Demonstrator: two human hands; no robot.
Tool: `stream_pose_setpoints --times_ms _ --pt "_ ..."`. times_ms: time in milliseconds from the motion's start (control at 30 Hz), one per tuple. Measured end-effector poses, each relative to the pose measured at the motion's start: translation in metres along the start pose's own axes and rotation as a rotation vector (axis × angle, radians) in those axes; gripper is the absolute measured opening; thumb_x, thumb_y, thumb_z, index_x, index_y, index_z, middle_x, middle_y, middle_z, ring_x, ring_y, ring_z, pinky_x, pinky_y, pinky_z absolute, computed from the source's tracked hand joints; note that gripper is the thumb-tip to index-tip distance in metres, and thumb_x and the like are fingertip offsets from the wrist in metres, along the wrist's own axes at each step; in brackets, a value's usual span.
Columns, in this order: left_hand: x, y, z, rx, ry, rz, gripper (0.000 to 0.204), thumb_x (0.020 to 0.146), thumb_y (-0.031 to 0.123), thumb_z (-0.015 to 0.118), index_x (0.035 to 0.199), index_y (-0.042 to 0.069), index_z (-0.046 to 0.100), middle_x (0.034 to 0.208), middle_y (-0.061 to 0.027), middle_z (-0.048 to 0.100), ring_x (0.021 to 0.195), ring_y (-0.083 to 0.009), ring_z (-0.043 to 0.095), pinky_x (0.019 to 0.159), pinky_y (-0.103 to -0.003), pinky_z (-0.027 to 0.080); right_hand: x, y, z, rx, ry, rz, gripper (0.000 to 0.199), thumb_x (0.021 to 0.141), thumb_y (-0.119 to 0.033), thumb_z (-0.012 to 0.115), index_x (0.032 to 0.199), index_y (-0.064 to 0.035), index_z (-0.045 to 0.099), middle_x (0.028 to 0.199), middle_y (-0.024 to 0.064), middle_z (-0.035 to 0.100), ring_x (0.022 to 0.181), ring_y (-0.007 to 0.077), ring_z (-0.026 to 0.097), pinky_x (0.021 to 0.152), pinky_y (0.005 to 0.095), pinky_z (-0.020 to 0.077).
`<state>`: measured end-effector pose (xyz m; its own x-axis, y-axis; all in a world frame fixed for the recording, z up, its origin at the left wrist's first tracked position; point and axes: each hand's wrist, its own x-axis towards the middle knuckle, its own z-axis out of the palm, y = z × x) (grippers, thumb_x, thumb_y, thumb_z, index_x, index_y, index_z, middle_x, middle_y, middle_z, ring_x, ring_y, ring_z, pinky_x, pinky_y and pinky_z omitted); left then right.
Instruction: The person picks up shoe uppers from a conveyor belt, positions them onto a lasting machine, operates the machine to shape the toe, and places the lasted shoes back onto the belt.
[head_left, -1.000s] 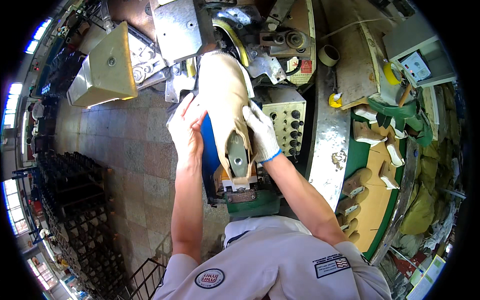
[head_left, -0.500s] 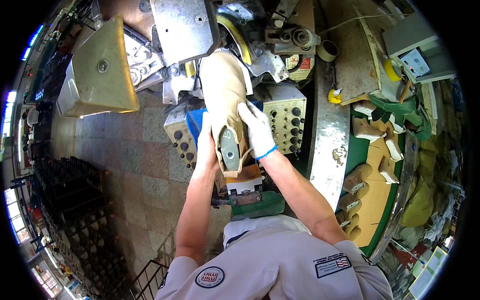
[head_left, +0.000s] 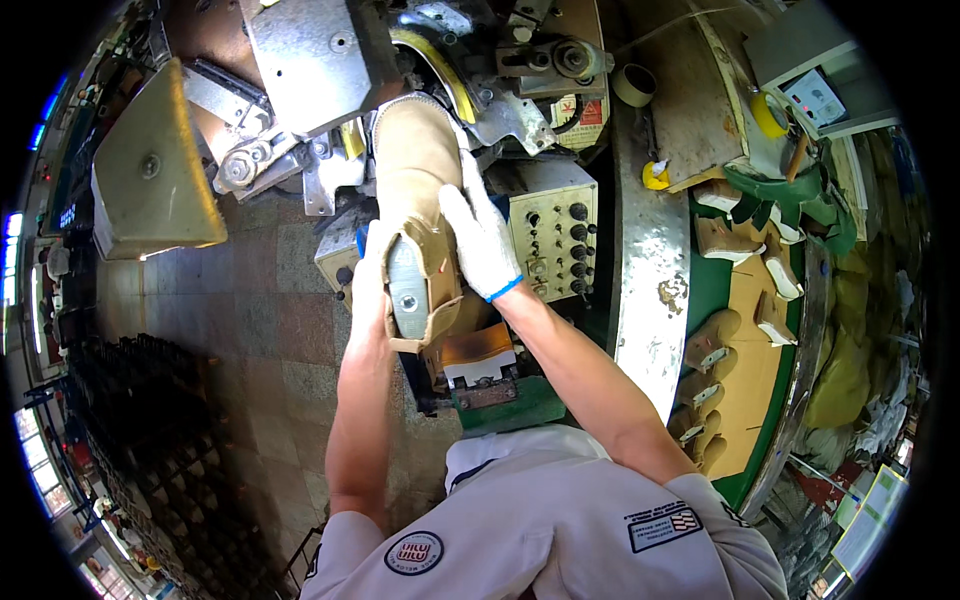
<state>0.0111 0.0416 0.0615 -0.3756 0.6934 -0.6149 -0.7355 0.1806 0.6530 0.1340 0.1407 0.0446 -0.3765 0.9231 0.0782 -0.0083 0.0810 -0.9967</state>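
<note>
A tan shoe upper (head_left: 415, 165) is stretched over a grey-green shoe last (head_left: 407, 290), whose top shows through the upper's opening. Its toe points away from me, up against the metal parts of a machine (head_left: 320, 60). My left hand (head_left: 372, 285) grips the heel end from the left, its fingers partly hidden behind the shoe. On the other side, my right hand (head_left: 482, 238), in a white glove with a blue cuff, presses along the upper with its fingers wrapped against it. Below the heel is a brown and white pad (head_left: 480, 358) on a bracket.
A control box (head_left: 555, 240) with black knobs stands beyond my right hand. At right, a bench (head_left: 740, 400) holds several shoe lasts (head_left: 712, 345) and tan uppers (head_left: 730, 240). A large beige machine cover (head_left: 150, 165) juts out at left, above dark racks (head_left: 150, 420).
Both hands and the shoe have shifted left in view, and the shoe's heel has swung left. The gloved right hand's fingers lie farther up along the upper. The whole view has also shifted slightly.
</note>
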Motion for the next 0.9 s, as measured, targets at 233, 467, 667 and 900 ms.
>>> stream_pose_setpoints --times_ms 233,467,667,900 --pt "-0.010 0.008 -0.003 -0.038 -0.056 0.000 0.050 0.102 0.046 0.061 0.128 0.003 0.065 0.112 -0.0112 0.072 0.092 -0.0219 0.072 0.083 -0.036 0.060 0.002 -0.004 -0.003 0.057 -0.042 0.118 0.073 0.104 -0.038 0.053 0.161 -0.0014 0.024 0.150 0.0310 0.048 0.136 0.0379 0.052 0.112 0.0402 0.0400" --pt "0.011 -0.029 0.004 0.146 0.088 0.195 0.058 0.108 0.053 0.046 0.107 0.000 0.072 0.091 -0.0065 0.073 0.073 -0.0149 0.069 0.066 -0.030 0.056 -0.016 0.015 -0.003 0.236 0.015 0.173 0.068 0.108 -0.038 0.047 0.159 0.0026 0.027 0.163 0.0203 0.036 0.150 0.0270 0.034 0.122 0.0339 0.0252" --pt "0.012 -0.033 0.001 0.219 0.060 0.202 0.062 0.107 0.054 0.048 0.106 -0.002 0.073 0.091 -0.0085 0.073 0.077 -0.0147 0.069 0.069 -0.030 0.055 -0.022 0.024 0.001 0.187 0.104 0.220 0.064 0.107 -0.039 0.049 0.152 0.0050 0.041 0.149 0.0237 0.052 0.136 0.0280 0.051 0.114 0.0357 0.0375" --pt "0.009 -0.036 0.000 0.205 -0.005 0.257 0.062 0.108 0.052 0.046 0.110 -0.006 0.070 0.093 -0.0110 0.073 0.078 -0.0160 0.069 0.070 -0.030 0.056 -0.026 0.024 0.003 0.219 0.171 0.284 0.050 0.104 -0.038 0.059 0.125 0.0066 0.066 0.110 0.0171 0.074 0.094 0.0157 0.062 0.087 0.0341 0.0524"
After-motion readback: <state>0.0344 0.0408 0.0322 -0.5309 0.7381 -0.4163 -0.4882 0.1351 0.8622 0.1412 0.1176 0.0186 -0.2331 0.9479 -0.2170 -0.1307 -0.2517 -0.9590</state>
